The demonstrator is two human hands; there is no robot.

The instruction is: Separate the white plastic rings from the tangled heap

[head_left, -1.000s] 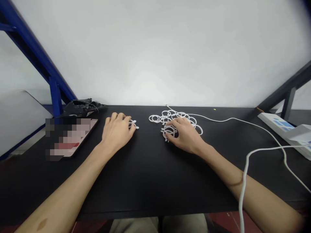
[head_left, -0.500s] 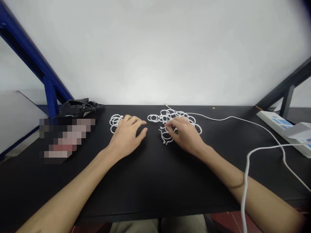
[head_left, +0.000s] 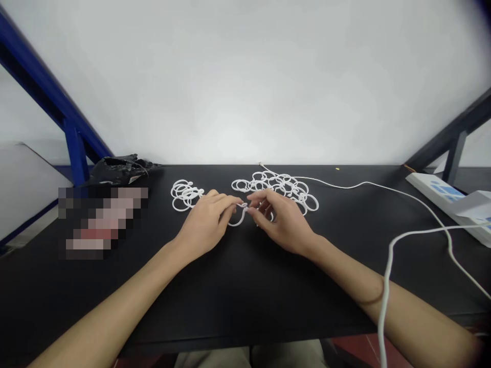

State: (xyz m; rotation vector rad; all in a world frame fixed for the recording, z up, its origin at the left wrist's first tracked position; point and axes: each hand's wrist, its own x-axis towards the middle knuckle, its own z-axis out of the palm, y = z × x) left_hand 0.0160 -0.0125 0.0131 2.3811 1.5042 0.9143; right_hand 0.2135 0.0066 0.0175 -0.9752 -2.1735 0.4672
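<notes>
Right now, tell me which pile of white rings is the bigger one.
The pile behind the right hand, the right pile; the left pile holds fewer rings.

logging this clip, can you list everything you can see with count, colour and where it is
ring held between the hands: one, white, above the table's middle, pinched at its top by both hands
large ring pile: many, white, on the table behind the right hand
small ring pile: several, white, on the table behind the left hand
cables: two, white, across the table's right side
power strip: one, white with blue marks, far right
crumpled bag: one, black, back left
blurred flat item: one, colour unclear, left on the table
table: one, black
frame bars: blue at left, dark at right
left hand: one, fingertips on the ring
right hand: one, fingertips on the ring
</notes>
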